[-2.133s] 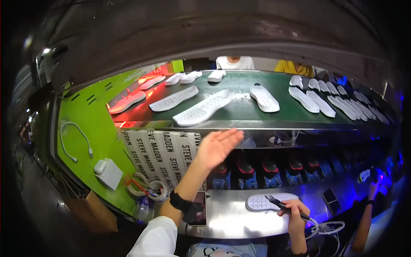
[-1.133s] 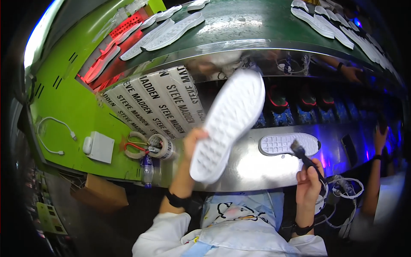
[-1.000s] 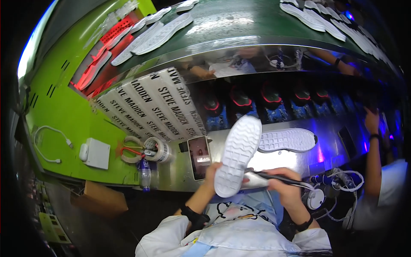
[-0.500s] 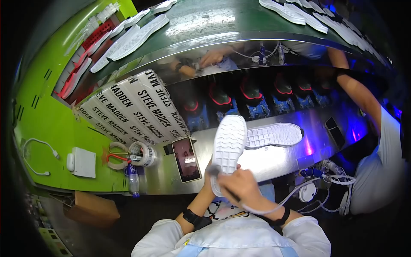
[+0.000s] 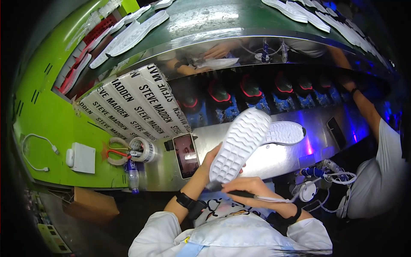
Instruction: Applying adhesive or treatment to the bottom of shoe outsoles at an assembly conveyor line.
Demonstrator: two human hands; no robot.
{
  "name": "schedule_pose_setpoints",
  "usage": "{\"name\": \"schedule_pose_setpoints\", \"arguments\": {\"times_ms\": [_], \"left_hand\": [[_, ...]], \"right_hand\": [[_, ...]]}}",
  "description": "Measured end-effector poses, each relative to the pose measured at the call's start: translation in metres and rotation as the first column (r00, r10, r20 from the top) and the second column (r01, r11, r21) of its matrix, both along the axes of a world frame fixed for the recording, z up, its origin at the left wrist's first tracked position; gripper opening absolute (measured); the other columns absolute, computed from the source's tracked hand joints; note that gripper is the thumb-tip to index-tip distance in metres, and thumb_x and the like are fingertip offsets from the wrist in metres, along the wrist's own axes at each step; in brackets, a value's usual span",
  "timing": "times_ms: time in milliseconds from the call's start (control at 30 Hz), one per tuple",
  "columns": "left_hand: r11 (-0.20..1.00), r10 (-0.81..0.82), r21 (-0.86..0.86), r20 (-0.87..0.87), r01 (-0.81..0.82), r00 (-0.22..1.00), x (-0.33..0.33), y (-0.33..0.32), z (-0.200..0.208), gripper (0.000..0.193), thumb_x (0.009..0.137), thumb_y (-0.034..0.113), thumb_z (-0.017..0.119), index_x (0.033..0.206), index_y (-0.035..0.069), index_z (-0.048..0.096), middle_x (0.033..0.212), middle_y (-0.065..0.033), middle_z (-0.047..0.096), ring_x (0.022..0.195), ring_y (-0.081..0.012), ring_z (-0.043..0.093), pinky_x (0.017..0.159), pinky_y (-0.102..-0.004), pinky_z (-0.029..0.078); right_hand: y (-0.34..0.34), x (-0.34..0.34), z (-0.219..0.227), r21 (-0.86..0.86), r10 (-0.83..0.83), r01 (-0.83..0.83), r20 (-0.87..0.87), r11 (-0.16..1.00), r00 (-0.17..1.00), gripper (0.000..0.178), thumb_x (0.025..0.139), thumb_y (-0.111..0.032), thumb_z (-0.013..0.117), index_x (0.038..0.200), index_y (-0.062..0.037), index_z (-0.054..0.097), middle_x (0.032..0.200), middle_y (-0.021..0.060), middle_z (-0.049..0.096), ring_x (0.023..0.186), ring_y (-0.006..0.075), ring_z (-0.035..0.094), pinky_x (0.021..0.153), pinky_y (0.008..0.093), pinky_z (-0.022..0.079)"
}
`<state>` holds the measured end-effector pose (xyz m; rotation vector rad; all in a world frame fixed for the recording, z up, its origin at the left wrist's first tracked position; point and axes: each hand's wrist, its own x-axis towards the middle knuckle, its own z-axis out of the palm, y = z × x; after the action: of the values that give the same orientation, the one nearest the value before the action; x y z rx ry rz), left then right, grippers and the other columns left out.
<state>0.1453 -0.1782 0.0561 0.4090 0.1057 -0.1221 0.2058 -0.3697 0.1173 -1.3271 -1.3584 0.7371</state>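
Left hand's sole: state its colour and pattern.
The sole is white: wavy ridges up top, square blocks below; head view.

One held sole [image 5: 240, 143], one brush [image 5: 239, 193]

"Where does the clearest lettering stand?"

"On the white box [image 5: 128, 107]: bold black capitals, the same wording repeated in slanting rows across its face, with more near its right edge."

"And beside it?"

"The white tape roll [image 5: 150, 153] carries dark print around its outer wall. It curves out of sight, so only a few letters show."

"What about the bottle [image 5: 134, 181]?"

"Its purple-blue label [image 5: 131, 166] bears pale characters, too small to make out."

"Anything lit up?"

"The phone [image 5: 186, 156] on the bench [image 5: 274, 165] shows a short, pale line of lettering, tiny and tilted in this view."
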Motion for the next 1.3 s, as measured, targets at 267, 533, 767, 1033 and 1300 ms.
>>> {"name": "schedule_pose_setpoints", "arguments": {"times_ms": [267,533,767,1033,1300], "left_hand": [[0.729,-0.453,0.38,-0.356,0.57,0.817,0.035,0.004,0.009,0.039,0.094,0.03,0.049,0.115,-0.002,0.057,0.104,-0.0127,0.064,0.089,-0.0167,0.064,0.078,-0.0285,0.051],[0.575,-0.693,0.205,-0.392,0.792,0.604,0.042,0.024,-0.001,0.043,0.09,0.037,0.054,0.116,0.004,0.059,0.115,-0.0112,0.059,0.099,-0.0158,0.057,0.088,-0.0291,0.044],[0.971,0.24,-0.036,0.089,-0.238,0.967,0.017,-0.067,0.018,0.065,0.092,0.046,0.032,0.143,0.006,0.026,0.142,-0.0205,0.034,0.128,-0.0382,0.037,0.11,-0.0471,0.027],[0.849,0.171,-0.527,0.212,-0.035,0.962,0.026,-0.048,-0.029,0.058,0.091,0.044,0.041,0.14,0.015,0.036,0.139,-0.0152,0.04,0.124,-0.031,0.04,0.098,-0.0479,0.038],[0.924,0.105,-0.38,0.187,-0.026,0.977,0.022,-0.044,0.013,0.067,0.088,0.047,0.043,0.14,0.006,0.032,0.13,-0.0182,0.045,0.109,-0.0353,0.046,0.09,-0.0503,0.045]], "right_hand": [[-0.021,0.016,0.018,-0.122,0.116,-0.081,0.316,0.989,0.942,0.022,0.073,-0.01,0.07,0.096,-0.0111,0.071,0.097,0.0043,0.069,0.091,0.0252,0.064,0.084,0.034,0.049],[-0.047,0.05,0.02,0.014,0.064,-0.071,0.273,0.997,0.96,0.02,0.069,-0.003,0.069,0.088,-0.0055,0.071,0.091,0.0039,0.068,0.102,0.0229,0.055,0.087,0.0342,0.045],[-0.024,0.023,0.015,-0.203,-0.432,0.383,-0.346,0.901,0.833,0.023,0.077,-0.001,0.068,0.1,-0.0015,0.069,0.093,0.0104,0.066,0.093,0.0151,0.06,0.082,0.0255,0.047],[0.008,-0.012,-0.003,0.347,-0.445,0.336,0.307,0.876,0.842,0.026,0.067,-0.007,0.072,0.092,-0.0041,0.068,0.083,0.0085,0.066,0.075,0.0242,0.06,0.068,0.0347,0.043],[-0.003,-0.011,0.004,0.261,-0.225,0.208,0.037,0.943,0.974,0.012,0.078,-0.009,0.068,0.087,-0.0009,0.068,0.08,0.0121,0.068,0.07,0.0202,0.063,0.066,0.0297,0.047]]}}
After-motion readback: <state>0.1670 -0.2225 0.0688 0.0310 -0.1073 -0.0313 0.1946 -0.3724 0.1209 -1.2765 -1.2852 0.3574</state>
